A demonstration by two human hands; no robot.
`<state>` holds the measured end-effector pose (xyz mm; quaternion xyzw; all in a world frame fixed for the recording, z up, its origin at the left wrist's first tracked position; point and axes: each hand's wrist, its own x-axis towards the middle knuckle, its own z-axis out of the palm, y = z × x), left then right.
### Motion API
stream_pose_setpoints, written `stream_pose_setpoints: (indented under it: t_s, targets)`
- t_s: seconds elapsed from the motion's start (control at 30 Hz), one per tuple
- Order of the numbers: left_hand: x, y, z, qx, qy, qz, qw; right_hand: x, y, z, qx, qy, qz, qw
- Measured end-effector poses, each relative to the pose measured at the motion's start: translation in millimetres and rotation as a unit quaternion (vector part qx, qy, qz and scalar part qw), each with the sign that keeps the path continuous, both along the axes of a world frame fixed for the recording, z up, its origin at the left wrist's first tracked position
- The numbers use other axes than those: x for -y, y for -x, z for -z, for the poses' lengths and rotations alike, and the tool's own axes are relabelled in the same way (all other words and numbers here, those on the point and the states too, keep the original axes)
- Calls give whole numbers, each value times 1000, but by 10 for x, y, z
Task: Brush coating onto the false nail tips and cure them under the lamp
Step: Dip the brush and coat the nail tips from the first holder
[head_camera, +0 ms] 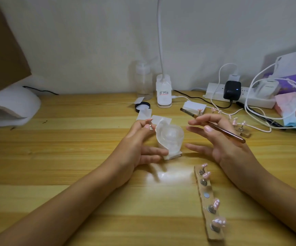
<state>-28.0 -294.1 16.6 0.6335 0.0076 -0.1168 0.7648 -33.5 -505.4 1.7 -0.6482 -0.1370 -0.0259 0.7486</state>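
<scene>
My left hand (pixel 140 141) pinches a small metal nail stand (pixel 150 127) with a pink tip between thumb and forefinger, beside a clear glass cup (pixel 172 137) with a white wipe draped on it. My right hand (pixel 214 139) holds a thin brown brush (pixel 213 126), its bristle end pointing up-left. A wooden holder strip (pixel 208 206) with several pink nail tips on metal stands lies front right. A second holder (pixel 241 128) with nail tips sits behind my right hand. The white curing lamp (pixel 12 107) stands at the far left.
A clip-on desk lamp (pixel 164 91), a clear pump bottle (pixel 143 80), a black lid (pixel 142 106) and white wipes (pixel 144 114) lie behind the cup. A power strip (pixel 239 95) with chargers and tangled white cables, cloths and a mask fill the back right.
</scene>
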Motion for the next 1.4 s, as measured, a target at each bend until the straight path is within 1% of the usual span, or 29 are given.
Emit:
stream_pose_setpoints:
  t_s: [0.03,0.1,0.27,0.47,0.53,0.67,0.73,0.77,0.87,0.93,1.03,1.13,1.2,1.27,1.4]
  targets:
    - [-26,-14,21,12,-17,-29,999,18,-2,-1,-1,-3,10,1000]
    - [-57,-24,54,28,-19,-52,998,45,-6,-6,-7,-2,27,1000]
    - [-16,-4,63,55,-15,20,998,19,23,-31,-6,43,60,997]
    - [40,-4,25,27,10,61,998,-49,53,-50,4,71,63,995]
    - [73,16,26,11,35,68,997,-53,55,-59,4,75,59,995]
    - [177,117,23,-39,151,60,986,-31,70,-64,18,73,66,995]
    - [200,154,21,-44,178,54,982,-23,73,-58,18,73,69,995]
    - [193,153,22,-42,168,51,984,-20,70,-56,13,71,68,995]
    - [99,103,18,-1,49,36,998,-15,64,-58,0,75,55,996]
    - [29,60,11,13,-12,27,999,-16,66,-60,-2,81,45,996]
    - [-22,27,12,20,-52,23,998,-11,69,-47,-10,84,32,996]
    - [-30,18,29,65,-92,1,994,-4,68,-24,-9,92,20,996]
    - [-36,27,41,95,-95,-23,991,3,66,-8,-3,100,14,995]
    - [-38,33,62,97,-79,-29,992,5,63,4,6,118,11,993]
    - [-16,45,95,37,-8,34,999,9,59,16,10,133,2,991]
